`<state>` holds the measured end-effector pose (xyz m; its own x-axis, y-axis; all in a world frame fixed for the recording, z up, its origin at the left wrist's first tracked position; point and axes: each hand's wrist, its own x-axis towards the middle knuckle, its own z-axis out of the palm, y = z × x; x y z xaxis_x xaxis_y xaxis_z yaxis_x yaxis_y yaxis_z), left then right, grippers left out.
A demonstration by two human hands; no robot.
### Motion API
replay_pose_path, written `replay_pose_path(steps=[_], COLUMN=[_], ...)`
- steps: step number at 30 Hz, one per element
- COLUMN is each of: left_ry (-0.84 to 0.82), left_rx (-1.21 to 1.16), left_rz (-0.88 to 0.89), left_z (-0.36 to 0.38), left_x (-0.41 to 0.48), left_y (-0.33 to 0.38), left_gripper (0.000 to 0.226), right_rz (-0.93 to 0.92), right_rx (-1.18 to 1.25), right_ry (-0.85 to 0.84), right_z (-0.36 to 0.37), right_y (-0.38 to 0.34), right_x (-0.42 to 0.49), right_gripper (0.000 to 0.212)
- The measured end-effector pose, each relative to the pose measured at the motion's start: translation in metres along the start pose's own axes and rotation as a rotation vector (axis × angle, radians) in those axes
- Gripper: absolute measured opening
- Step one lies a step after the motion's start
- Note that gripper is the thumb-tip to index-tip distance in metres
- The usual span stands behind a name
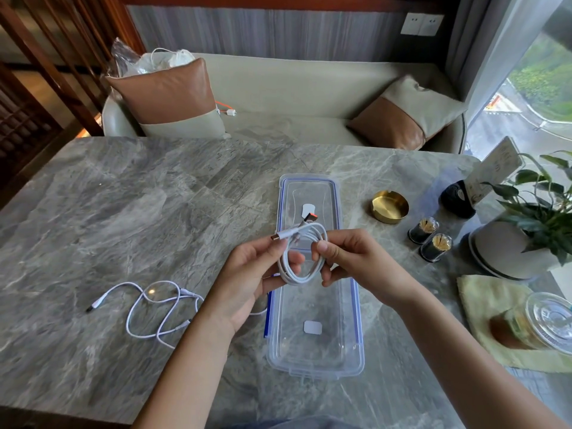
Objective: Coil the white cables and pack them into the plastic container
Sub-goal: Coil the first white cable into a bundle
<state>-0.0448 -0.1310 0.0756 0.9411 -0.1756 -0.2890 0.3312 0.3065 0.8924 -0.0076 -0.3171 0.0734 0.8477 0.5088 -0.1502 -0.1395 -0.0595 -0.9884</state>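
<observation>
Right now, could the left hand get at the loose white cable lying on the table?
Probably yes: the loose cable lies on the table close by the left hand, with nothing between. But that hand grips the coiled cable, so it would need to let go first.

Container (313,370) open-topped; loose cable (99,302) left; toothpick jars (435,247) right.

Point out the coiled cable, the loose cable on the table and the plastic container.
coiled cable (297,281), head view, bottom of the loop.
loose cable (94,305), head view, its left plug end.
plastic container (309,368), head view, the near wall.
</observation>
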Motion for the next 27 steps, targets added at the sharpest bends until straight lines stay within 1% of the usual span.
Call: replay_pose_path(steps=[3,8,11,13,15,16,18,19,22,24,27], left_ry=[0.005,-0.033,-0.004,0.021,0.052,0.071,0.103,0.115,0.138,0.151,0.16], left_rx=[0.066,0.075,0.044,0.037,0.046,0.052,0.069,0.078,0.082,0.062,0.021], left_rz=[-0.01,-0.018,0.004,0.023,0.051,0.066,0.096,0.109,0.12,0.113,0.116], left_z=[-0.003,-0.003,-0.002,0.0,0.001,0.002,0.003,0.003,0.004,0.004,0.004], left_x=[-0.001,-0.001,-0.001,0.0,0.002,0.004,0.006,0.007,0.008,0.009,0.01], left_y=[0.0,0.002,0.001,-0.001,-0.005,-0.007,-0.009,-0.01,-0.013,-0.014,-0.013], left_gripper=[0.024,0.026,0.026,0.021,0.017,0.017,0.019,0.021,0.027,0.029,0.029], right_rz=[0.005,0.009,-0.002,-0.017,-0.043,-0.068,-0.139,-0.173,-0.212,-0.177,-0.09], right_rx=[0.004,0.018,0.014,0.03,0.022,0.011,0.016,0.053,0.256,0.286,0.241], right_ry=[-0.006,0.044,0.055,0.074,0.157,0.24,0.45,0.541,0.729,0.771,0.681], right_z=[0.001,0.002,0.002,0.003,0.006,0.008,0.015,0.019,0.024,0.021,0.014], right_y=[0.001,0.0,0.0,0.0,0.002,0.005,0.012,0.015,0.021,0.021,0.025], right_x=[0.0,0.002,0.002,0.002,0.002,0.002,0.002,0.001,-0.001,-0.002,-0.004], right_gripper=[0.023,0.024,0.025,0.029,0.034,0.034,0.022,0.018,0.029,0.031,0.031])
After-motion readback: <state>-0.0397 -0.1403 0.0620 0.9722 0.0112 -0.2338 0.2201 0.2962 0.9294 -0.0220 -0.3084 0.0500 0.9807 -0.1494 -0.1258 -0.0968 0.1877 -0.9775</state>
